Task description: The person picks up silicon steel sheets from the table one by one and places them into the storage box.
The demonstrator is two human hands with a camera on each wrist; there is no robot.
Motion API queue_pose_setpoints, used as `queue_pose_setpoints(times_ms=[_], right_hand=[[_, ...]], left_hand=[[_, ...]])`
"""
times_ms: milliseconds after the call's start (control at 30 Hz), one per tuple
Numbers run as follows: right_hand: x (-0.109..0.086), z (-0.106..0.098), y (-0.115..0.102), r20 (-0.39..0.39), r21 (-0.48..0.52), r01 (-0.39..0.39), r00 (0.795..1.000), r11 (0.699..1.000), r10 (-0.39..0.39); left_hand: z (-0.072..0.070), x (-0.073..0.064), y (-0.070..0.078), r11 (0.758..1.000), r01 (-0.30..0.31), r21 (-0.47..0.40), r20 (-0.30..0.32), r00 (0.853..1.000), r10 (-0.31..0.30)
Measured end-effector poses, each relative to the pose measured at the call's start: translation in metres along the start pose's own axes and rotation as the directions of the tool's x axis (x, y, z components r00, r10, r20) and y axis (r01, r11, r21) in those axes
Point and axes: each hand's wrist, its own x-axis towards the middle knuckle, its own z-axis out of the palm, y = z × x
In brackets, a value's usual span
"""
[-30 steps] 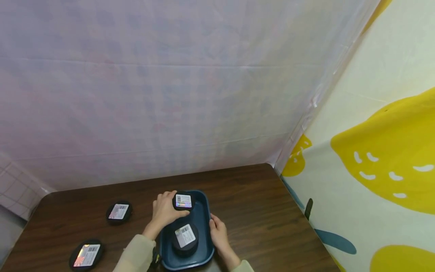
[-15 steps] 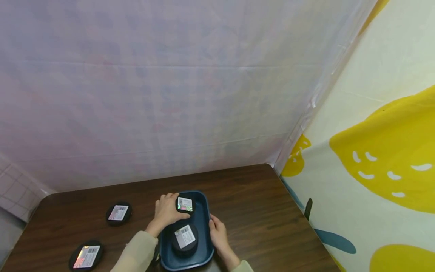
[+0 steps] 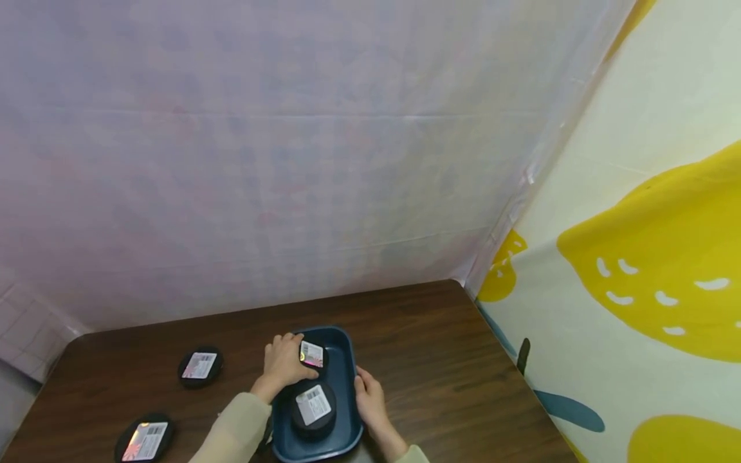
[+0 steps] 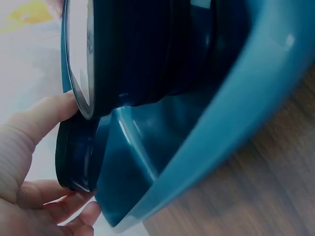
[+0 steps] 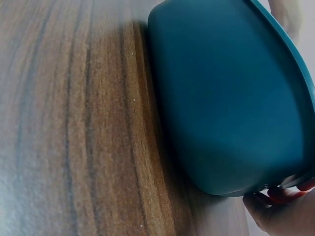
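Observation:
My left hand holds a flat round black container with a white barcode label, at the far end of a dark blue tray. In the left wrist view, thumb and fingertips span the black container's edge, close over the tray. A second labelled black container sits in the tray's near half; from the left wrist it shows as a taller dark cylinder. My right hand grips the tray's right side, fingertips at the rim in the right wrist view.
Two more round black containers, one farther back and one nearer, lie left of the tray on the brown wooden table. A pale sheet hangs behind the table, and a lemon-patterned sheet hangs on the right.
The container in my left hand has come slightly lower and nearer over the tray's far end. My right hand stays on the rim, and the other containers have not moved.

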Motion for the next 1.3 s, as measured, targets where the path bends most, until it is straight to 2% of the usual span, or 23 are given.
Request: queue_pose_setpoints(times_ms=[133, 400, 667, 967, 1167, 1300], right_hand=[[-0.002, -0.001, -0.007, 0.008, 0.008, 0.009, 1.000, 1.000, -0.009], [0.002, 0.002, 0.012, 0.001, -0.017, 0.008, 1.000, 1.000, -0.008], [0.003, 0.001, 0.015, 0.005, -0.020, 0.026, 1.000, 0.999, -0.026], [0.002, 0.000, 0.010, 0.005, -0.009, 0.024, 1.000, 1.000, -0.024], [-0.004, -0.003, -0.014, 0.014, 0.005, 0.019, 1.000, 1.000, -0.019], [-0.002, -0.003, -0.006, 0.013, 0.008, 0.018, 1.000, 1.000, -0.018]], left_hand=[[0.001, -0.001, -0.002, 1.000, 0.009, 0.009, 0.008, 1.000, -0.009], [0.006, 0.000, -0.008, 0.999, -0.019, 0.036, 0.028, 0.999, 0.018], [0.012, 0.003, -0.012, 0.995, -0.043, 0.085, 0.057, 0.998, 0.039], [0.010, 0.007, -0.011, 0.988, -0.061, 0.140, 0.098, 0.994, 0.047], [0.010, 0.009, -0.011, 0.978, -0.092, 0.190, 0.131, 0.989, 0.068], [0.012, 0.009, -0.012, 0.970, -0.110, 0.218, 0.147, 0.986, 0.079]])
